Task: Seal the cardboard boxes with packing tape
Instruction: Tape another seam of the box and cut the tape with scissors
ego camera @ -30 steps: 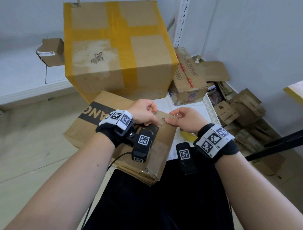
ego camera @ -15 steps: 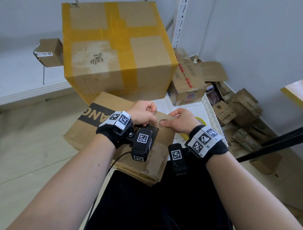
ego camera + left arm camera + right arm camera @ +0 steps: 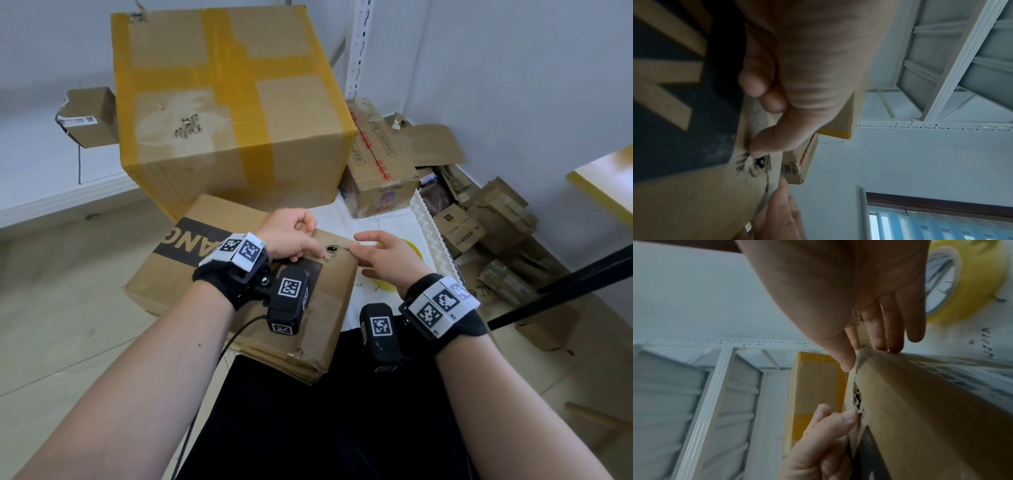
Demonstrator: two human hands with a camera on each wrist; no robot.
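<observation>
Both hands [image 3: 291, 236] [image 3: 383, 257] pinching flattened box [image 3: 219, 219] far edge, torn hole [image 3: 331, 247] between

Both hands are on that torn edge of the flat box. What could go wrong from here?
1. The left hand and right hand pinch either side of the ragged hole in the flattened box; pulling could tear it wider.
2. The yellow tape roll lies behind the right hand, ungripped, so sealing may stall.

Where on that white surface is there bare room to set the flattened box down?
Bare white surface lies between the big taped box, the small printed box and the flattened box. Right of the hands the tape roll takes up room; past the edge, cardboard scraps crowd the floor.
</observation>
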